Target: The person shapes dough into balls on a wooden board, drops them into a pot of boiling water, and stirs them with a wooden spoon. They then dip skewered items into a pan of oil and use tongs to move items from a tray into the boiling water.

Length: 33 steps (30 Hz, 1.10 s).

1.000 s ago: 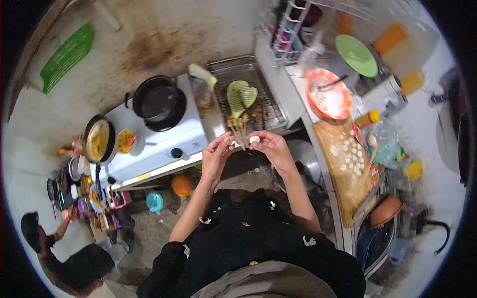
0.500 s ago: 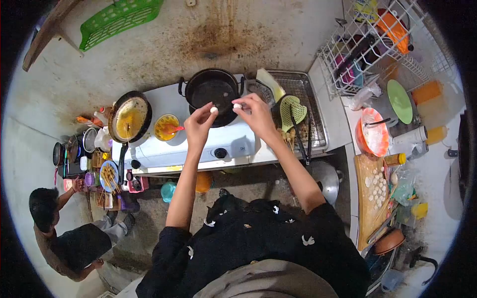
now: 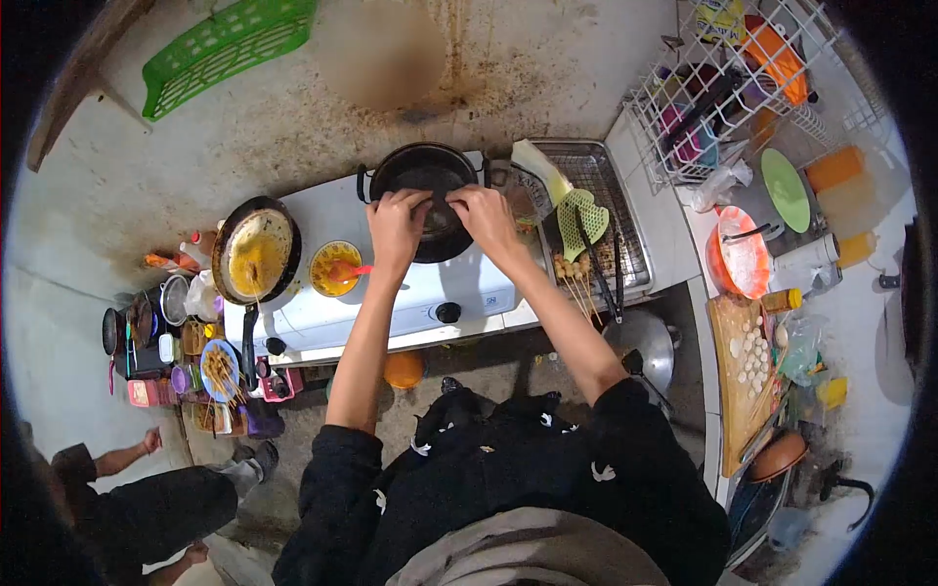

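Observation:
Both of my hands are over a black two-handled pot [image 3: 418, 164] on the stove, inside its rim. My left hand [image 3: 396, 232] reaches in from the left with its fingertips pinched together. Opposite it, my right hand [image 3: 487, 225] is pinched too, its fingers pointing down and inward. Whatever lies between the fingertips is hidden from this angle. Several small white dough balls [image 3: 754, 359] lie on a wooden board [image 3: 728, 410] at the right.
Left of the pot are a bowl of orange sauce with a red spoon [image 3: 337, 269] and a frying pan [image 3: 257, 249]. On the right, a green slotted spatula [image 3: 578, 225] and skewers [image 3: 576, 273] rest by a wire rack [image 3: 625, 259]. Another person [image 3: 161, 513] is at lower left.
My hands have lowered into the pot's opening. The small white balls seen at my fingertips are no longer visible there. The other person has shifted lower, and the view has tilted slightly.

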Each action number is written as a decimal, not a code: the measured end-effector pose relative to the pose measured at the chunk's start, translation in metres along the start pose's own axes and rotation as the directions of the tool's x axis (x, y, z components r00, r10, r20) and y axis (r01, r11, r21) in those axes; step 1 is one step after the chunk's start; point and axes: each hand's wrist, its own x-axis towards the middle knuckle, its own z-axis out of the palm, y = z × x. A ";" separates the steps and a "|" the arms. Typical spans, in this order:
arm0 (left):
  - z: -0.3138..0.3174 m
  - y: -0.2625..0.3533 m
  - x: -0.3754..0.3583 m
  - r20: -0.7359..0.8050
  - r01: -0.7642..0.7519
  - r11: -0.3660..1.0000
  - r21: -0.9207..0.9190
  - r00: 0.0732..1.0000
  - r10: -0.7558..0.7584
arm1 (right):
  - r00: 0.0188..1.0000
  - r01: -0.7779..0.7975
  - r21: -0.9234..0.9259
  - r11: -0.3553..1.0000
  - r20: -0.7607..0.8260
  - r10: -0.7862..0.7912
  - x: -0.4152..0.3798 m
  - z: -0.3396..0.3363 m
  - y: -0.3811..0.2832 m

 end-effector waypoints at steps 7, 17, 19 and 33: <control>-0.047 0.097 -0.012 0.165 0.288 0.799 -0.528 0.958 -0.236 | 0.990 -0.125 0.166 0.978 -0.048 0.135 -0.063 -0.105 -0.049; 0.011 0.228 -0.091 0.656 0.461 0.630 -0.626 0.748 0.104 | 0.809 -0.575 0.147 0.805 -0.045 0.586 -0.226 -0.204 -0.006; 0.021 0.257 -0.091 0.695 0.425 0.625 -0.655 0.664 0.277 | 0.762 -0.639 0.061 0.767 -0.086 0.642 -0.249 -0.232 0.008; 0.143 0.455 -0.027 0.299 -0.174 0.495 -0.851 0.615 0.730 | 0.645 -0.739 -0.287 0.609 -0.563 0.517 -0.345 -0.410 0.111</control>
